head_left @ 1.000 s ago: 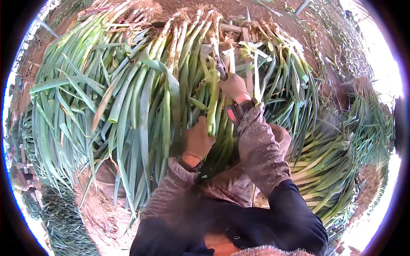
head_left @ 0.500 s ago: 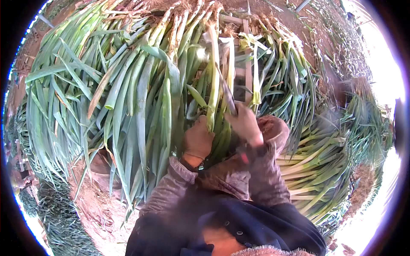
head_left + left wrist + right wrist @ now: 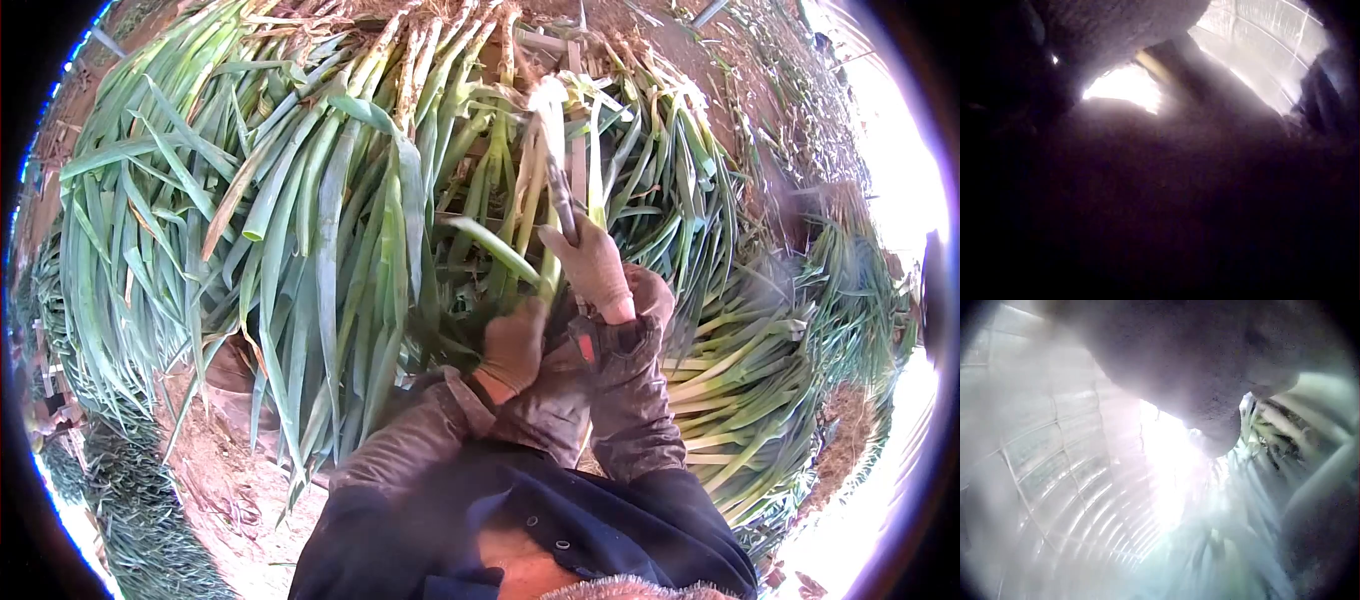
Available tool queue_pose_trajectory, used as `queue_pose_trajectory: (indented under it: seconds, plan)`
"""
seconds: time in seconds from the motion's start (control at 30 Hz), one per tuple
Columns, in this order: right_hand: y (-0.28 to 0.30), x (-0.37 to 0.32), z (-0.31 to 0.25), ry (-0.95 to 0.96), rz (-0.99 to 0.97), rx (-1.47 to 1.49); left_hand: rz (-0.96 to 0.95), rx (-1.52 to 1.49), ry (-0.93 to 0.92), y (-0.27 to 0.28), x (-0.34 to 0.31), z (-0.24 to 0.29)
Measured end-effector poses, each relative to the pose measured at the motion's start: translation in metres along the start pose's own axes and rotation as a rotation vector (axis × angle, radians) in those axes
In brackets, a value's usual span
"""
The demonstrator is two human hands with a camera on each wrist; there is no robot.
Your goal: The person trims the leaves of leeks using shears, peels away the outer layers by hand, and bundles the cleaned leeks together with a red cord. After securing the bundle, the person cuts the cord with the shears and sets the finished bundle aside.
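Note:
In the head view my gloved left hand (image 3: 515,345) grips the green leaf end of a leek (image 3: 550,270). The leek's pale stalk stretches away from me, with its far end washed out bright. A slim dark knife (image 3: 562,198) is in my gloved right hand (image 3: 588,265), fingers curled round the handle. Its blade points away from me and overlaps the stalk in this view. A cut-looking green leaf (image 3: 495,248) slants across just above my left hand. Both wrist views are mostly dark or blurred; the right one shows part of the glove (image 3: 1191,381).
A thick layer of leeks (image 3: 330,220) hangs over a wooden slatted rack (image 3: 578,160), roots at the far side. More leeks (image 3: 680,170) lie on its right. A pile of trimmed leeks (image 3: 750,400) sits by my right knee, bare soil (image 3: 250,500) at lower left.
My right hand with the knife first drew back toward me and now sits slightly farther right. My left hand has shifted right and a little nearer, and the leek has swung right with it.

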State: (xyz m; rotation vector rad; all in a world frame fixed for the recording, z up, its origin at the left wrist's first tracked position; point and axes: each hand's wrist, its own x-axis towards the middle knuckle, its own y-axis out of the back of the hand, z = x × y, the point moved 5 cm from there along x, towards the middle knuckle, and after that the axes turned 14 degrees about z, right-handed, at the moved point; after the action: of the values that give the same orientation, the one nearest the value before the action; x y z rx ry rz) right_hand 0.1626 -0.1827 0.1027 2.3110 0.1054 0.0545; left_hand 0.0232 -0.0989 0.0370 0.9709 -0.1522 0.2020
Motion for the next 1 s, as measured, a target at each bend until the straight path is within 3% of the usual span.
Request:
queue_pose_trajectory:
  seconds: [0.07, 0.13, 0.2, 0.33, 0.4, 0.47, 0.63, 0.77, 0.9, 1.0]
  plan:
    - [-0.014, 0.006, -0.013, 0.033, -0.060, -0.050, -0.064, 0.093, -0.082, -0.025, -0.022, 0.018]
    - [-0.026, 0.014, -0.016, 0.026, -0.103, -0.075, -0.118, -0.016, 0.090, -0.037, -0.028, 0.014]
    - [-0.036, 0.019, -0.006, -0.013, -0.087, -0.076, -0.188, 0.067, 0.080, -0.035, -0.022, 0.002]
    - [-0.051, 0.013, 0.015, 0.002, -0.088, -0.216, -0.252, 0.121, 0.063, 0.027, 0.034, -0.030]
    - [-0.052, 0.012, 0.021, 0.013, -0.093, -0.221, -0.011, 0.092, 0.113, 0.051, 0.074, -0.047]
    - [-0.054, 0.017, 0.022, 0.019, -0.062, -0.221, 0.106, 0.103, 0.147, 0.040, 0.114, -0.065]
    - [-0.054, 0.056, 0.027, -0.005, -0.031, -0.203, 0.161, 0.295, 0.205, -0.021, 0.198, -0.099]
    - [-0.053, 0.088, 0.028, -0.012, -0.030, -0.214, -0.119, 0.158, 0.435, -0.050, 0.232, -0.118]
    - [-0.055, 0.118, 0.022, 0.017, -0.019, -0.225, -0.033, 0.062, 0.492, -0.054, 0.242, -0.124]
    - [-0.060, 0.134, 0.022, 0.022, -0.007, -0.233, 0.092, -0.055, 0.430, -0.069, 0.236, -0.138]
